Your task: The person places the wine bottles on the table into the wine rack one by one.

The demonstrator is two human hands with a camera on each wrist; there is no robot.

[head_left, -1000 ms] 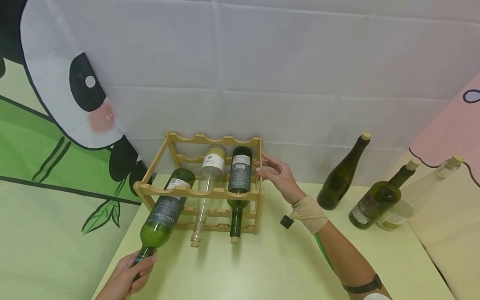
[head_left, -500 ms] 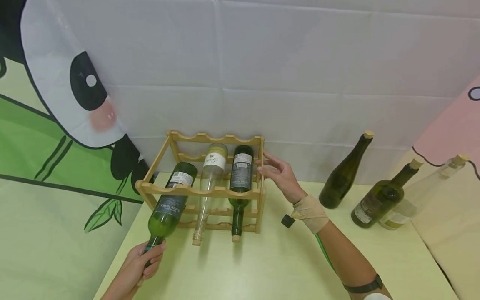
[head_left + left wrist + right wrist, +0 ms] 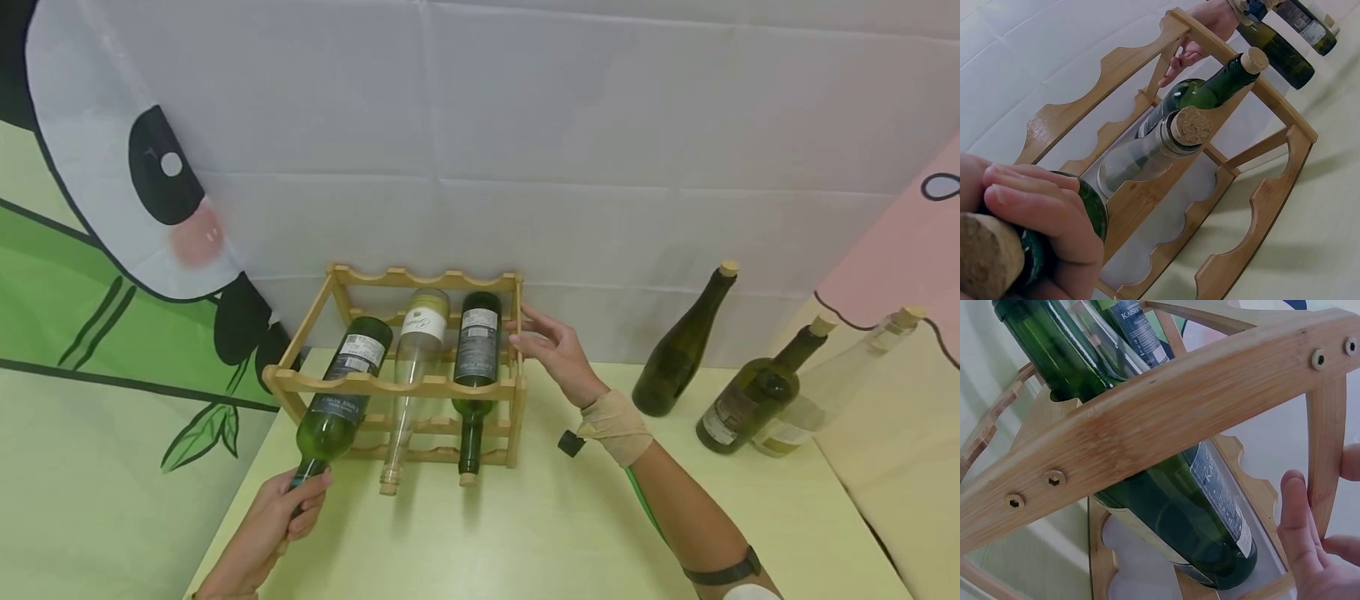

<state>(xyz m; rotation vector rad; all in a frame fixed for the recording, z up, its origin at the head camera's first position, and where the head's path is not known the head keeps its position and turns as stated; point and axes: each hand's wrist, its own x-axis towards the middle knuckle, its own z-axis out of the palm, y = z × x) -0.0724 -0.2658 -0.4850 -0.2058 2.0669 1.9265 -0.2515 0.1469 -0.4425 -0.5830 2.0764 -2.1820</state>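
The left grip clasps the leftmost bottle by its neck, base forward in the rack the right grip pinches.

Smooth wooden rack left of centre, small metal bolts in it, glossy green glass bottle at lower left, its rough cork, creased cloth-like sheet above

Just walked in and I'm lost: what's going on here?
A person's left hand grips a green bottle by the neck, its base inside a wooden rack. The right hand holds the rack's right end. A clear bottle and another green one lie in the rack, corks toward the person. Three more corked bottles stand on the table to the right.
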